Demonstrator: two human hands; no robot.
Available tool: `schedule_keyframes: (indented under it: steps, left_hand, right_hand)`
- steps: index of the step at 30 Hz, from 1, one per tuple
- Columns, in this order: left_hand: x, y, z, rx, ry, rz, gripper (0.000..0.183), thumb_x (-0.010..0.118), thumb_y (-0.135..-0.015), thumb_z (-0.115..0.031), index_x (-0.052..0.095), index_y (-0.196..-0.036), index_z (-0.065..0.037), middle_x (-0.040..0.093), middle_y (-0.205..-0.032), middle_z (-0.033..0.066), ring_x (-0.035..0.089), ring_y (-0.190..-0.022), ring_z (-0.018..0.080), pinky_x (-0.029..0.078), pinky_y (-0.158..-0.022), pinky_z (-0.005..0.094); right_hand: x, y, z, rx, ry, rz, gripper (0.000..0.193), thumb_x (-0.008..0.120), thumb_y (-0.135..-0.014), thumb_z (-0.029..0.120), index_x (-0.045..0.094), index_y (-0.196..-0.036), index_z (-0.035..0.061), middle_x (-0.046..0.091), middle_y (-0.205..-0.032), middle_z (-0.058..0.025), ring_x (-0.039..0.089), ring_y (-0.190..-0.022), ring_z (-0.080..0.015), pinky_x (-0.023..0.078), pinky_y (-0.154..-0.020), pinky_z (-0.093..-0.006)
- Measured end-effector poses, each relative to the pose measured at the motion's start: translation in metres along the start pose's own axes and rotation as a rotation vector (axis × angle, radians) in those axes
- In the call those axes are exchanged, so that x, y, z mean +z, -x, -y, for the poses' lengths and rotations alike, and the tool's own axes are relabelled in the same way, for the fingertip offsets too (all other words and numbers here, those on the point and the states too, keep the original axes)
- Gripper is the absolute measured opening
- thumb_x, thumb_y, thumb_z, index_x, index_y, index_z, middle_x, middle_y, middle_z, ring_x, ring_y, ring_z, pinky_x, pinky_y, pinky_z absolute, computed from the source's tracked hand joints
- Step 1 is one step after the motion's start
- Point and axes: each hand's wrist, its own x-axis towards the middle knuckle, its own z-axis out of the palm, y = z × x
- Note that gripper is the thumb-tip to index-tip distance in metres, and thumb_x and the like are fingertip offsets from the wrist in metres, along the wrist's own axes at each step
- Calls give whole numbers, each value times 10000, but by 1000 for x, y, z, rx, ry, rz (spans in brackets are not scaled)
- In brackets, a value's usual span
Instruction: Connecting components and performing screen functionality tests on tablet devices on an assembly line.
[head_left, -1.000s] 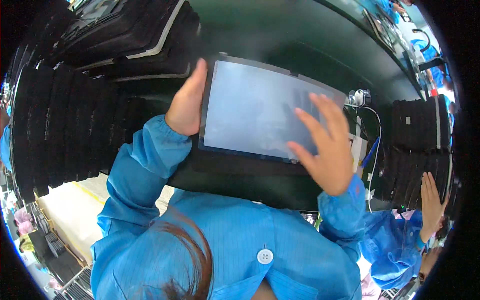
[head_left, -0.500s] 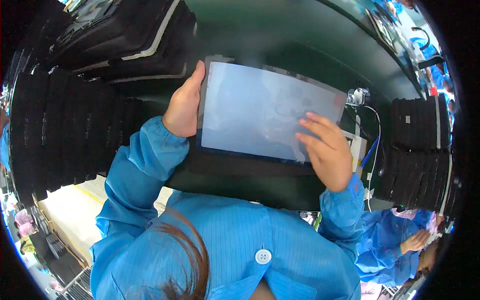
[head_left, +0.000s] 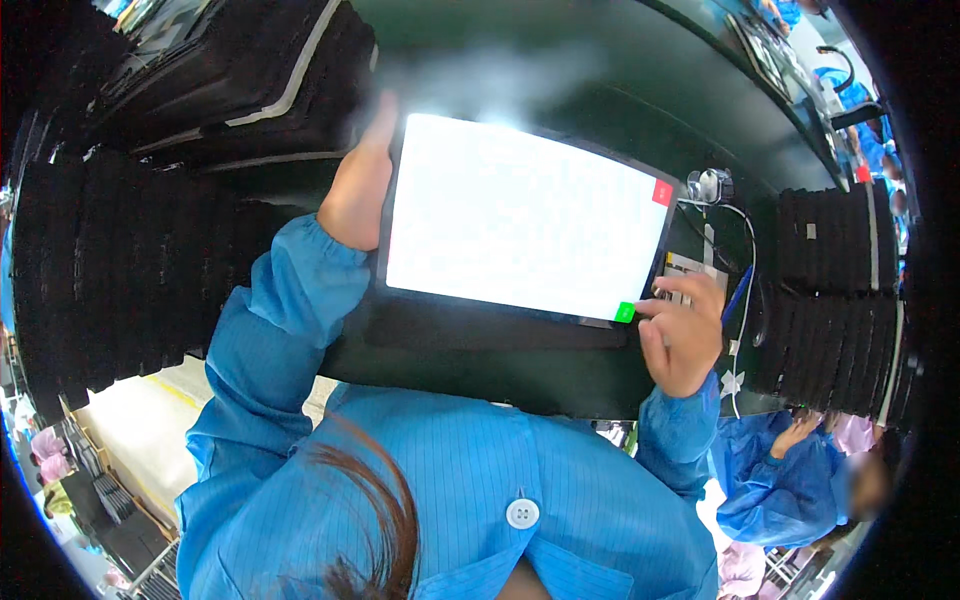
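Observation:
A tablet (head_left: 520,220) with a brightly lit white screen is tilted over the dark green work surface. A red square shows at the screen's upper right corner and a green one at its lower right corner. My left hand (head_left: 358,195) grips the tablet's left edge, thumb up along the side, its other fingers hidden behind. Beside the lower right corner is my right hand (head_left: 688,335), holding nothing, fingers apart. Its index fingertip reaches to the green square; whether it touches the glass I cannot tell.
Tall stacks of black trays (head_left: 120,270) stand at the left, and more black stacks (head_left: 835,340) at the right. Behind my right hand lie a white cable (head_left: 752,260), a small clear-and-metal device (head_left: 710,186) and a blue pen-like stick (head_left: 738,292). A co-worker in blue (head_left: 780,480) is at the lower right.
The screen has gone from dim bluish grey to bright white with red and green corner squares. My right hand has moved from over the screen to its lower right corner. The tablet shifted slightly left.

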Motion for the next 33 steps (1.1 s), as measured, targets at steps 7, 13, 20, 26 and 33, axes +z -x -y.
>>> schedule_keyframes:
  steps: [7, 13, 20, 26, 33]
  left_hand:
    - [-9, 0, 8, 43, -6, 44, 673, 244, -930, -538, 376, -1308, 4, 452, -1289, 204, 473, -1170, 313, 385, -978, 403]
    - [-4, 4, 0, -61, 60, -85, 595, 273, -951, -487, 407, -1297, -22, 493, -1276, 138, 517, -1116, 254, 433, -925, 349]
    - [-27, -8, 14, -67, 107, 31, 600, 310, -942, -492, 390, -1303, -19, 475, -1269, 169, 517, -1098, 240, 445, -904, 334]
    - [-14, -2, 9, -45, 52, 1, 641, 260, -931, -538, 481, -1225, -12, 539, -1197, 186, 542, -1084, 272, 434, -934, 399]
    - [-16, -2, 2, -81, 196, 54, 655, 279, -923, -550, 493, -1211, -2, 554, -1177, 178, 554, -1050, 295, 447, -905, 399]
  right_hand:
    - [2, 9, 7, -101, -57, 92, 103, 654, -671, 120, 567, -652, 70, 666, -900, -38, 553, -1052, -282, 342, -930, -465]
    - [34, -16, 43, -254, -205, 151, 113, 679, -682, 140, 577, -691, 91, 654, -962, -32, 539, -1095, -259, 350, -951, -453]
    - [37, -24, 46, -266, -174, 195, 111, 676, -695, 149, 579, -694, 96, 648, -979, -26, 528, -1112, -260, 348, -957, -450]
    - [25, -23, 30, -187, -142, 152, 78, 654, -690, 106, 581, -718, 100, 643, -998, -19, 535, -1069, -273, 358, -923, -447]
    - [-4, -18, -60, 438, 80, -34, 181, 643, -752, 87, 614, -918, 22, 614, -926, -145, 559, -908, -310, 430, -812, -383]
